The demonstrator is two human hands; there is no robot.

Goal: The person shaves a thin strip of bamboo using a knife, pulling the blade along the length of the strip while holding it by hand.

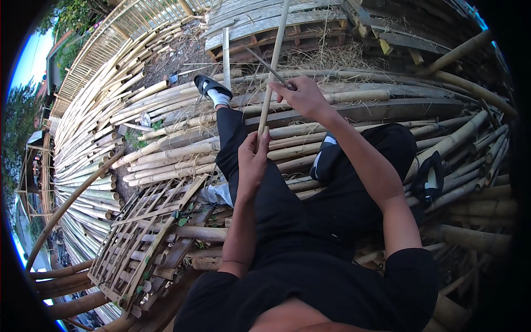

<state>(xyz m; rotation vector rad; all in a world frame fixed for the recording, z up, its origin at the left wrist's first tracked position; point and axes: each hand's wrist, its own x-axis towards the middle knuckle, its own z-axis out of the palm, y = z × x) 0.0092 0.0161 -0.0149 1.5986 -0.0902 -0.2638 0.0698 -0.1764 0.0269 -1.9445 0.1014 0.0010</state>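
My left hand (253,160) is closed around the lower end of a long, pale bamboo strip (278,44). The strip stands tilted slightly right and runs up past the top edge of the view. Higher up, my right hand (304,98) grips a knife (260,59). Its thin dark blade points to the upper left and crosses the strip just beside my fingers. Most of the knife's handle is hidden in my fist. Whether the blade's edge touches the strip I cannot tell.
Bamboo poles (182,166) lie beneath and around my legs, with a large stack (83,149) at the left. A slatted bamboo lattice (130,249) leans at lower left. Wooden pallets (265,27) stand ahead. One black sandal (428,177) lies at right.
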